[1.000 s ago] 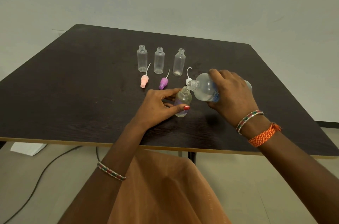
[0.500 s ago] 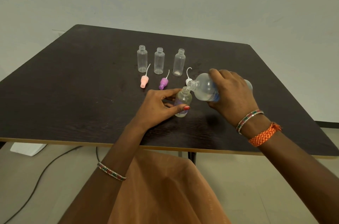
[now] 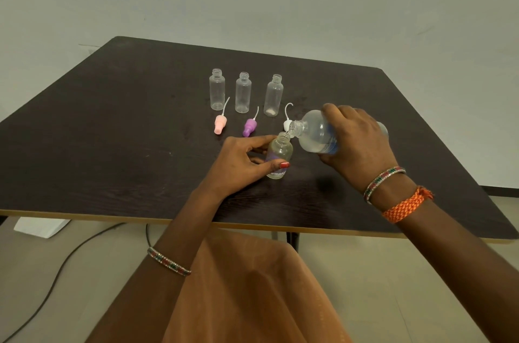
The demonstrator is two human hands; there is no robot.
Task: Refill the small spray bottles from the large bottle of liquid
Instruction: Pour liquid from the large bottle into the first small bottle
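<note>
Centre right of the frame, on the dark worktop point(image 3: 112, 146): left hand point(image 3: 238, 163) clamps the small spray bottle point(image 3: 279, 156) upright to steady it; right hand point(image 3: 356, 143) grips the tilted large bottle point(image 3: 314, 133), mouth at the small neck, to pour. Three open bottles point(image 3: 243, 92) wait behind.

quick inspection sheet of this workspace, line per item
surface: dark wooden table, pale edge strip.
job's things: large bottle tilted, its mouth at the neck of a small bottle; three open small bottles upright in a row behind; pink spray cap, purple spray cap and white spray cap lying on the table.
clutter: nothing seen.
grippers: left hand steadies the small bottle; right hand grips the large bottle.
cables: black cable on the floor.
surroundings: plain wall, white object on the floor.
</note>
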